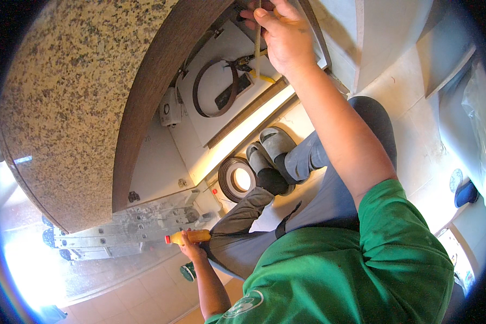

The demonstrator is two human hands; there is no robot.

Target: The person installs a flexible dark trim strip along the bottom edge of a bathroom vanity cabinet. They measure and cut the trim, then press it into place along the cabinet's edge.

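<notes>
My left hand (190, 247) is wrapped round a plastic bottle (195, 236) with yellow-orange contents and a red cap, beside my left knee. The cap points left, and the bottle lies nearly level in the picture. My right hand (287, 35) is raised at the cabinet opening, near the top edge of the view. Its thumb and fingers close on a thin pale strip (258, 51) that hangs down into the cabinet. Part of those fingers is in shadow behind the strip. Inside the cabinet (200, 127) lie a loop of dark brown banding (198, 89) and yellow-handled tools (262, 75).
A speckled stone countertop (70, 81) with a curved dark wood edge (146, 81) overhangs at the left. A coil of brown banding (225, 178) rests on the floor by my sandals (275, 141). A folded metal ladder (129, 232) lies lower left. White panels (386, 38) stand right.
</notes>
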